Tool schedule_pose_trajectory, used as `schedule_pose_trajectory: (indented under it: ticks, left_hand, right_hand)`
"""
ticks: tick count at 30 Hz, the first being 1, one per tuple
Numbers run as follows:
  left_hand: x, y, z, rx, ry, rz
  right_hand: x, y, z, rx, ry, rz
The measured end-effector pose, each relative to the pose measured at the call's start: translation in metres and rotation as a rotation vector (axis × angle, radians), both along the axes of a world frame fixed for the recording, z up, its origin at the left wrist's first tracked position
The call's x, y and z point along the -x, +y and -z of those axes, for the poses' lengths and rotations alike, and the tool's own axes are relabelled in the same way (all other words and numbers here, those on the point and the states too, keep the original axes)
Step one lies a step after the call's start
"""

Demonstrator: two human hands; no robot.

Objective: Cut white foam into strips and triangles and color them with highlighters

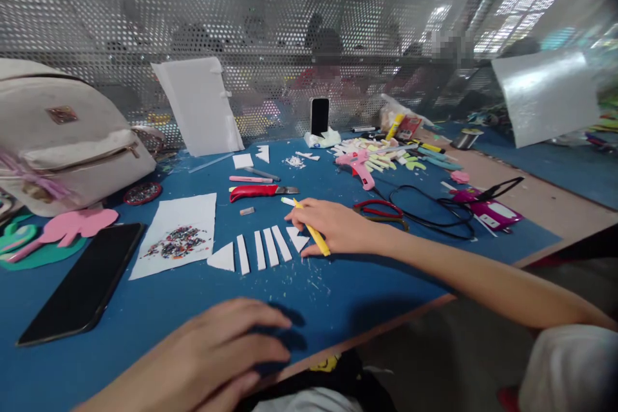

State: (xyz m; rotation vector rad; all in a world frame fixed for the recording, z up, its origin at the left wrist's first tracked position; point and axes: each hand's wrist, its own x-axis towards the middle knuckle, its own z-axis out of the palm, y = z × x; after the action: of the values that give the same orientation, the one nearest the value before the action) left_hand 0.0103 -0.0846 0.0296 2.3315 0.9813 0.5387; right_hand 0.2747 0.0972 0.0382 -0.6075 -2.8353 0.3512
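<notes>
Right hand (326, 225), fingers curled, holds a yellow marker (312, 229) beside white foam pieces (270, 248) laid in a row mid-table. Left hand (226, 344), loosely open and empty, hovers near the front edge; bare blue tabletop (352, 290) lies between hands and edge.

On the blue counter (386, 283), a pale backpack (72, 135) stands at the far left, with pink and green cutouts (80, 225) before it and a large dark phone (84, 283) lying beside a white paper (200, 215) that bears a scatter of small multicoloured bits (178, 242). A white board (200, 106) leans against the perforated panel (270, 32) at the back, and a smaller phone (319, 117) stands upright in a white holder (322, 139). Rightward lie a pink glue gun (358, 166), a tangled black cord (451, 230), a purple packet (497, 211) and a metallic spool (467, 139).
</notes>
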Motion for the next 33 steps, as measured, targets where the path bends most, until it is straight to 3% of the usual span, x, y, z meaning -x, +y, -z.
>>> schedule_pose_trajectory:
  ticks: [3, 4, 7, 10, 12, 16, 20, 23, 29, 33]
  left_hand:
    - [-0.003, 0.038, -0.012, -0.241, 0.215, 0.048]
    - [-0.004, 0.048, -0.009, -0.332, 0.252, 0.054]
    - [-0.006, 0.066, 0.013, -0.412, 0.274, 0.058]
    - [-0.002, 0.07, 0.03, -0.437, 0.29, 0.055]
    - [0.004, 0.067, 0.033, -0.453, 0.308, 0.048]
    - [0.022, 0.061, 0.027, -0.469, 0.335, -0.009]
    - [0.039, 0.062, 0.022, -0.331, 0.229, -0.135]
    - [0.045, 0.069, 0.02, -0.314, 0.158, -0.211]
    - [0.047, 0.094, 0.009, -0.36, 0.005, -0.362]
    - [0.033, 0.114, -0.004, -0.43, -0.131, -0.463]
  right_hand:
    - [0.0, 0.0, 0.007, -0.012, -0.011, -0.021]
    - [0.0, 0.0, 0.008, -0.01, -0.015, -0.021]
    - [-0.002, -0.002, 0.01, 0.004, -0.025, -0.012]
    - [-0.001, -0.005, 0.011, 0.014, -0.031, 0.006]
    - [0.002, -0.006, 0.013, 0.006, -0.029, 0.009]
    - [0.013, -0.002, 0.017, -0.031, -0.019, -0.017]
    - [0.029, 0.005, 0.018, -0.096, -0.007, -0.078]
    - [0.037, 0.009, 0.02, -0.147, -0.014, -0.117]
    - [0.033, 0.005, 0.026, -0.117, 0.082, -0.082]
    - [0.024, -0.004, 0.029, -0.099, 0.123, -0.065]
